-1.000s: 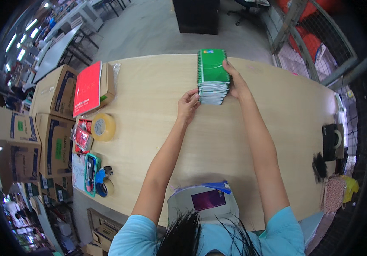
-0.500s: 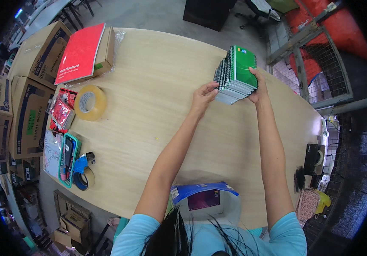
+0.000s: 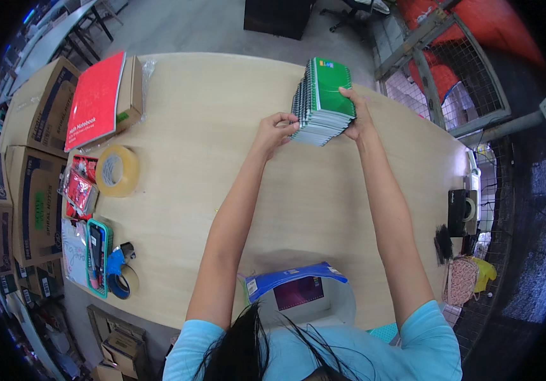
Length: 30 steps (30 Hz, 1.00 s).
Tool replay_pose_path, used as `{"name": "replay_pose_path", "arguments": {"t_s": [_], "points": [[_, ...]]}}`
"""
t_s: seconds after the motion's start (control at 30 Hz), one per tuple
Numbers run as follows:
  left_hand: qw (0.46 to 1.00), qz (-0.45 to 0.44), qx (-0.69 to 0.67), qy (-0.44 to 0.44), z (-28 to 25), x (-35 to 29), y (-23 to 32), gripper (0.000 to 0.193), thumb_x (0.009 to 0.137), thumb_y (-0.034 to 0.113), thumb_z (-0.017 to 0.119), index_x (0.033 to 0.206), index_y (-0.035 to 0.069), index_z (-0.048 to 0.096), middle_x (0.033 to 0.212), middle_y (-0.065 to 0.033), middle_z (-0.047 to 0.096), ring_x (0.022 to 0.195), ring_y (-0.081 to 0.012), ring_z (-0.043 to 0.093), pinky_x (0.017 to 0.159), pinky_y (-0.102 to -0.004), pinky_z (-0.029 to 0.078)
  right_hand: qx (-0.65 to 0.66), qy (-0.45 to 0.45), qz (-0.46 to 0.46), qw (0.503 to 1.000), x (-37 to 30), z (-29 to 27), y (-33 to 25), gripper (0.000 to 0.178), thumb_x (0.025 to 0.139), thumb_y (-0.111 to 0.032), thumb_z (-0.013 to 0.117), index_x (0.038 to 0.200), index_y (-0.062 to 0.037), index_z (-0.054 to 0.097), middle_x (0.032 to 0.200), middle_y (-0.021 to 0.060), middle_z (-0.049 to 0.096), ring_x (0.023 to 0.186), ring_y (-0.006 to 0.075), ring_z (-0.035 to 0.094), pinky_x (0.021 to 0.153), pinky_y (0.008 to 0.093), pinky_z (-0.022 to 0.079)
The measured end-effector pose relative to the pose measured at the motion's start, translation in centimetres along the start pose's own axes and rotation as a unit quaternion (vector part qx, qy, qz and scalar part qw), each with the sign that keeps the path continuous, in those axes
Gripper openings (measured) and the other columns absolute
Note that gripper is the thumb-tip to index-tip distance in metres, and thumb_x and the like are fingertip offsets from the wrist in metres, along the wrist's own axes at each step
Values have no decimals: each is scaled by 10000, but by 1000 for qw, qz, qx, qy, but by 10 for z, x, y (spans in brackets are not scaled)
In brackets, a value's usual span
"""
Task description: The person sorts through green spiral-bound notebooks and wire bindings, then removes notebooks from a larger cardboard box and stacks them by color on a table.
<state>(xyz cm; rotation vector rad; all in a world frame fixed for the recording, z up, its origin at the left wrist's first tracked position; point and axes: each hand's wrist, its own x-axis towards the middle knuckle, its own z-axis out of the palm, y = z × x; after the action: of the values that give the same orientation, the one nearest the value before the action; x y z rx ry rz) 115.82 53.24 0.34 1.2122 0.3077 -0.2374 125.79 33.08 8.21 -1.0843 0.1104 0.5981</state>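
Observation:
A thick stack of small spiral notebooks [image 3: 332, 89] with a green top cover stands at the far middle of the table. My right hand [image 3: 359, 115] is closed round its right side, with the thumb on the green cover. At the stack's lower left corner, my left hand [image 3: 275, 134] pinches the wire-bound edge with thumb and fingers. The spirals run along the left side and the white page edges face me. Some fingers of both hands are hidden behind or under the stack.
Close to my body sits a white container with a blue rim [image 3: 295, 277], a purple notebook [image 3: 298, 293] inside. At left are a red notebook [image 3: 97, 101] on a carton, clear tape [image 3: 117, 171], a teal basket of pens [image 3: 99, 257], a blue tape dispenser [image 3: 118, 260] and stacked cartons [image 3: 35, 197].
The whole scene has shifted somewhat left in view as my head turned. Both hands keep their hold on the notebook stack, and their grip looks much the same.

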Motion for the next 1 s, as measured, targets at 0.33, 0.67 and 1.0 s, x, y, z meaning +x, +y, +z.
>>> {"name": "replay_pose_path", "arguments": {"t_s": [0.33,0.67,1.0], "points": [[992,65,-102,25,5,4,17,940,890,764,310,1544,112,133,1588,-137,174,1462,-332,134,1160,-535,98,-7,73,7,997,-1,-35,29,1145,758,-869,407,1546,-114,59,1557,187,237,1377,330,345,1091,494,311],[990,25,-125,-54,62,18,44,958,836,818,228,1472,110,346,1487,-125,398,1341,-291,409,1097,-452,352,107,-7,-14,994,-5,4,43,948,823,-816,358,1406,-73,439,1385,169,506,1235,316,515,1005,471,444],[992,12,-103,-78,65,45,40,974,825,835,234,1464,112,369,1491,-126,396,1356,-327,380,1106,-513,309,70,-5,-22,997,9,-21,43,958,870,-800,193,1492,-82,314,1471,158,419,1312,298,453,1065,428,389]]}}
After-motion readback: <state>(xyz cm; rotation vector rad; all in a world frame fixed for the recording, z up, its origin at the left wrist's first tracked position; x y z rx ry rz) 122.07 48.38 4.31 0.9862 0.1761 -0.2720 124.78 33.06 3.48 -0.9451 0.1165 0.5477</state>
